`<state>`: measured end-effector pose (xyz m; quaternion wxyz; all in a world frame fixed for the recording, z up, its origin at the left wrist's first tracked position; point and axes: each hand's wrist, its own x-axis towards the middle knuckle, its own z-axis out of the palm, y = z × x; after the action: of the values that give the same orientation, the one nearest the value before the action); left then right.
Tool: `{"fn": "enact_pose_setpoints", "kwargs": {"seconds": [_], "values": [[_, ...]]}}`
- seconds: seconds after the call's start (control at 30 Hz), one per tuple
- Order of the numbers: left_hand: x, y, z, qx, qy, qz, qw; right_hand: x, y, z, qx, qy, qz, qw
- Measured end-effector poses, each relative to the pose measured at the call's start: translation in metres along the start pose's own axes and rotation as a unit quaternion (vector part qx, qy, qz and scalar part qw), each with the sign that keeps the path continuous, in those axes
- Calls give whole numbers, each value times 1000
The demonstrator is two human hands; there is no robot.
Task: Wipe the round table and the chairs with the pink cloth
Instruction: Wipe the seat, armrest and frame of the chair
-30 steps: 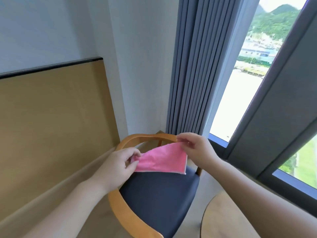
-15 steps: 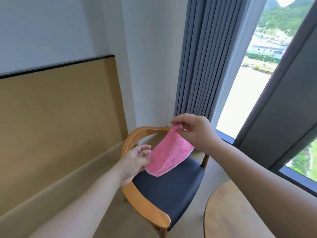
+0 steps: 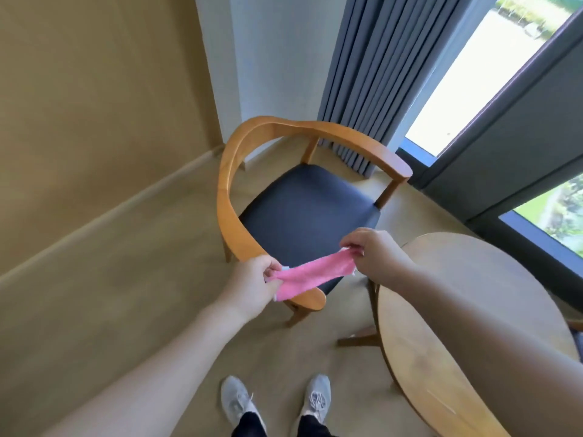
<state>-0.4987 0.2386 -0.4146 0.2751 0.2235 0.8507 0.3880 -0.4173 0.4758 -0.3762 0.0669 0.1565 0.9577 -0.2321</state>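
The pink cloth (image 3: 310, 274) is stretched between my two hands above the near armrest of a wooden chair (image 3: 235, 171) with a dark blue seat (image 3: 307, 212). My left hand (image 3: 254, 283) pinches the cloth's left end. My right hand (image 3: 370, 252) pinches its right end a little higher. The round wooden table (image 3: 473, 310) stands at the right, partly hidden by my right forearm.
A tan wall panel fills the left, with beige floor below it. Grey curtains (image 3: 375, 74) and a dark-framed window (image 3: 492, 64) stand behind the chair. My two grey shoes (image 3: 274, 398) are on the floor at the bottom. A table leg (image 3: 359, 340) reaches toward the chair.
The view has tilted down to the chair, floor and table. Both hands came lower and nearer, and the cloth is now pulled into a narrow band between them.
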Motion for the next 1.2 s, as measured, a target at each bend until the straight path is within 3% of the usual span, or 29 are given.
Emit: {"fn": "enact_pose_setpoints", "kwargs": {"seconds": [0.13, 0.33, 0.57, 0.63, 0.77, 0.83, 0.9, 0.97, 1.03, 1.2], "values": [[7, -37, 31, 15, -74, -20, 997, 29, 17, 34, -19, -45, 17, 999], [31, -98, 62, 34, -67, -105, 992, 84, 28, 122, -26, -106, 5, 994], [43, -136, 75, 37, -45, -142, 988, 78, 28, 181, -2, -82, 44, 996], [42, -138, 76, 30, -70, -144, 987, 72, 24, 186, -12, -140, 42, 989], [40, -137, 77, 57, -148, -117, 980, 55, 12, 203, -51, -234, 35, 970], [40, -137, 75, 168, -144, -69, 973, 44, 14, 213, -128, -214, -4, 968], [38, -138, 71, 283, -86, -6, 955, 33, 21, 219, -184, -178, -27, 966], [31, -140, 67, 337, -54, 63, 938, 23, 28, 222, -205, -152, -33, 966], [21, -145, 67, 370, -84, 107, 919, 10, 35, 226, -209, -132, -32, 968], [-7, -161, 66, 385, -90, 65, 916, -4, 43, 227, -219, -118, -9, 968]]}}
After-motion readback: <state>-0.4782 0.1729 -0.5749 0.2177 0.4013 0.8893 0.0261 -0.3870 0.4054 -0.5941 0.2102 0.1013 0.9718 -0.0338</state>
